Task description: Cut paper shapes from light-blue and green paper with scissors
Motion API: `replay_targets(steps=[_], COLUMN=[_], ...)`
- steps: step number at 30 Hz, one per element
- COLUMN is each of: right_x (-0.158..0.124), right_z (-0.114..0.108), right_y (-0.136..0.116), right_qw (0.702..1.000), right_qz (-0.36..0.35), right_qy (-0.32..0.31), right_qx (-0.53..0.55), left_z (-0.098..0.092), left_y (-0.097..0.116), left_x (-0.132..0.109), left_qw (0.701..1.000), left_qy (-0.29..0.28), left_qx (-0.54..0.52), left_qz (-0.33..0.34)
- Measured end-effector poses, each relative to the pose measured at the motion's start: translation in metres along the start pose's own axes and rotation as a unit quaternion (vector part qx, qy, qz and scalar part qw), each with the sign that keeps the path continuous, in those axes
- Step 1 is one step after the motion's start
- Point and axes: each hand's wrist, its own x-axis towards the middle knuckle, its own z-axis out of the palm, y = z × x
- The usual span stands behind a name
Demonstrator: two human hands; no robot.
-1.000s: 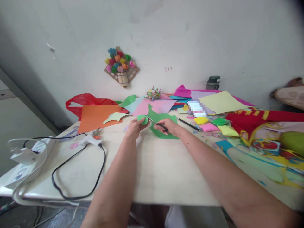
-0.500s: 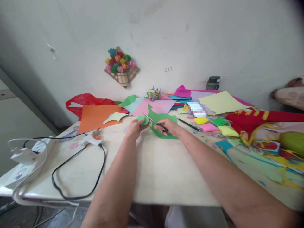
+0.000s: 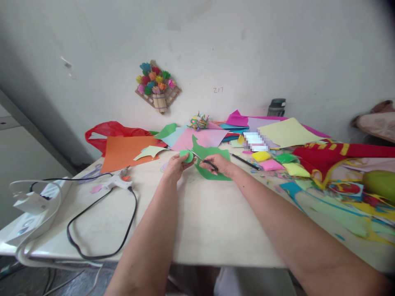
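Note:
Near the middle of the table, my left hand [image 3: 176, 166] pinches a small rounded piece of green paper [image 3: 186, 156]. My right hand [image 3: 217, 164] is closed round the dark handles of a pair of scissors [image 3: 200, 158], whose blades point left and touch or nearly touch the small green piece at its right edge. A larger green sheet [image 3: 212, 176] with a cut, curved edge lies on the table beneath and behind my right hand. Just right of that sheet rests a black pencil [image 3: 245, 161].
A white glue gun [image 3: 119, 181] with a looping black cable lies left, beside a power strip [image 3: 51, 197]. Orange paper [image 3: 126, 152] sits behind it. Coloured packets [image 3: 271, 165], paper scraps and red cloth [image 3: 321, 158] cover the right side. A bottle [image 3: 277, 107] stands at the back.
The small green piece in my left hand has turned slightly and shows a rounder outline. Both hands have stayed almost in place.

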Motion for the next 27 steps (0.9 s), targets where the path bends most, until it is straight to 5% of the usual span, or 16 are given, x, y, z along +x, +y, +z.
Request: replay_targets(steps=[17,27], right_x=[0.006,-0.001], right_z=[-0.003,-0.004], right_y=[0.008,0.001], right_qw=[1.000,1.000], right_qz=[0.004,-0.001], right_qy=[-0.008,-0.026], right_qx=[0.011,-0.012], left_z=[-0.006,-0.004], left_y=[-0.001,0.004], left_x=[0.002,-0.002], left_qw=[0.999,1.000], left_qy=[0.031,-0.029], left_qx=[0.012,0.007], left_qz=[0.003,0.010])
